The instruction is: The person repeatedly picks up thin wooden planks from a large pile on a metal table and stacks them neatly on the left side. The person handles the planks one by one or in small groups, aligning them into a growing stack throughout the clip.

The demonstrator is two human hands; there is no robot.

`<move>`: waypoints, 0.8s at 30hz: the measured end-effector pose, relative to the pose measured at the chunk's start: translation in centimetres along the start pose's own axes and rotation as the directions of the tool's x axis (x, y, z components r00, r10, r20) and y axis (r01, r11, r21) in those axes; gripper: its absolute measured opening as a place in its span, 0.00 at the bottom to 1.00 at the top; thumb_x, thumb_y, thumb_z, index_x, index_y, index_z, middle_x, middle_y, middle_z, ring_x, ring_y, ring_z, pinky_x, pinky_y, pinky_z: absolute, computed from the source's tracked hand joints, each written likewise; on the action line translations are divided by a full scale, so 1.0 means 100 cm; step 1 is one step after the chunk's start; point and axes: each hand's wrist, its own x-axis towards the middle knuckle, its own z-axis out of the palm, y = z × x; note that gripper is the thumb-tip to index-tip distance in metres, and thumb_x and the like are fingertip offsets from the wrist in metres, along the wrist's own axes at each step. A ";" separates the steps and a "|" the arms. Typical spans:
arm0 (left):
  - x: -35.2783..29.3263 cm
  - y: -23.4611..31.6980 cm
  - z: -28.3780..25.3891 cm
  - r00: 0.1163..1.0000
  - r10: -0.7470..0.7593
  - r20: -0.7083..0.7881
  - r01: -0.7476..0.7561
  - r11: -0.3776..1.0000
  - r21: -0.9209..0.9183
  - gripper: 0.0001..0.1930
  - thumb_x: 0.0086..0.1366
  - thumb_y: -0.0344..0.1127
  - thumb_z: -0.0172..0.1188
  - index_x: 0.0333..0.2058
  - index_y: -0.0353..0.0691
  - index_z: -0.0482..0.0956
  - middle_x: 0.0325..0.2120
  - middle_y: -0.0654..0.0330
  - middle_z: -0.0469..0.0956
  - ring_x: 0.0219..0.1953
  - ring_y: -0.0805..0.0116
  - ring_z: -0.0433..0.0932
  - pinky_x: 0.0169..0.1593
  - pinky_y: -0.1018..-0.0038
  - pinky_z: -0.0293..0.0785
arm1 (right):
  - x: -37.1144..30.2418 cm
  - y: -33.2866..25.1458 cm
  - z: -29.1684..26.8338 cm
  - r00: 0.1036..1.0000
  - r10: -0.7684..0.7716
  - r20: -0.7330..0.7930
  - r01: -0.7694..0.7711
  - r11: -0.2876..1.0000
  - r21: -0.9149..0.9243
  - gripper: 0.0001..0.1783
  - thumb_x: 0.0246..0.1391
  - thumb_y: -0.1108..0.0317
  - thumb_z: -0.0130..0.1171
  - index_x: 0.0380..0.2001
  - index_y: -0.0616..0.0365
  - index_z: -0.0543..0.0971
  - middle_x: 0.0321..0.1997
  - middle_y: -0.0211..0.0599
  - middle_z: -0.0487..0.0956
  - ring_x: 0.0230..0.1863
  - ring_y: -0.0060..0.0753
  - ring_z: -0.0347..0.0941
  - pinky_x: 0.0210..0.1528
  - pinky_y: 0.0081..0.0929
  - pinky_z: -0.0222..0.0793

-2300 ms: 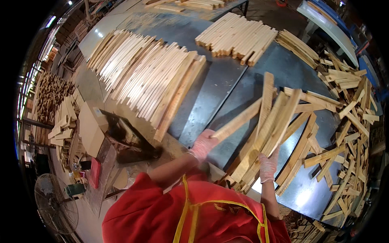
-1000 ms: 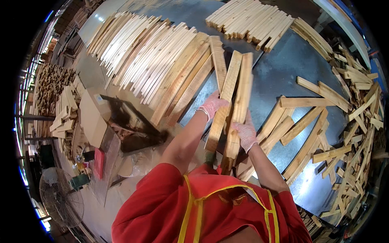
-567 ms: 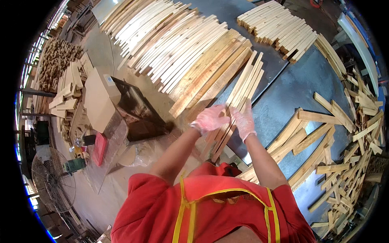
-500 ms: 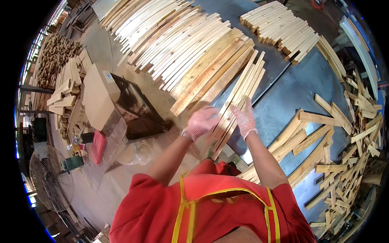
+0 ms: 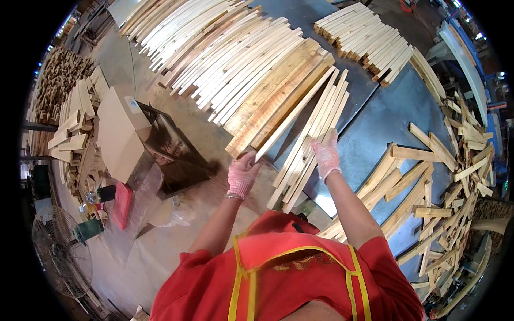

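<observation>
My left hand [image 5: 243,175], in a pale pinkish glove, is closed at the near end of a narrow wooden strip [image 5: 293,117]. That strip lies along the right side of two wide brown boards [image 5: 276,99]. My right hand [image 5: 326,154], gloved too, grips the right side of a small bundle of wooden strips [image 5: 306,152]. The bundle slants toward me, its near ends sticking out past the table edge. A narrow wedge-shaped gap parts the bundle from the single strip. The fingertips of my right hand are partly hidden against the wood.
A long row of pale strips [image 5: 235,59] spreads to the far left on the blue-grey table [image 5: 396,115]. Shorter stacked pieces [image 5: 369,40] lie at the back. Loose offcuts [image 5: 412,184] pile up at right. A cardboard-sided bin [image 5: 120,134] and a fan [image 5: 61,251] stand at left.
My left hand has moved left and slightly down, from the bundle to the wide boards' near end. One strip now lies apart from the bundle beside those boards. My right hand stays on the bundle.
</observation>
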 end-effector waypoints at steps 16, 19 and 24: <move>0.029 0.073 -0.001 0.979 -0.206 -0.013 0.205 0.962 0.182 0.28 0.60 0.56 0.71 0.50 0.38 0.85 0.43 0.48 0.87 0.47 0.50 0.86 0.55 0.59 0.80 | -0.013 -0.012 0.010 0.996 -0.075 -0.038 0.071 0.994 -0.087 0.63 0.53 0.56 0.76 0.81 0.58 0.47 0.80 0.59 0.58 0.79 0.52 0.57 0.78 0.33 0.54; 0.018 0.082 -0.019 0.995 -0.090 0.046 0.065 0.916 0.397 0.28 0.60 0.54 0.69 0.52 0.42 0.83 0.46 0.47 0.84 0.51 0.48 0.83 0.58 0.57 0.78 | -0.016 -0.021 0.021 0.973 -0.097 0.210 0.003 0.913 0.407 0.62 0.54 0.55 0.75 0.81 0.58 0.46 0.80 0.62 0.57 0.79 0.53 0.58 0.78 0.34 0.56; -0.030 0.081 -0.055 0.958 0.280 -0.066 -0.217 0.854 0.473 0.29 0.59 0.47 0.74 0.55 0.36 0.80 0.51 0.47 0.81 0.50 0.44 0.80 0.56 0.54 0.77 | -0.024 -0.076 0.032 0.887 -0.159 0.433 0.165 0.986 0.025 0.51 0.62 0.52 0.68 0.79 0.59 0.54 0.79 0.59 0.62 0.77 0.55 0.63 0.78 0.39 0.59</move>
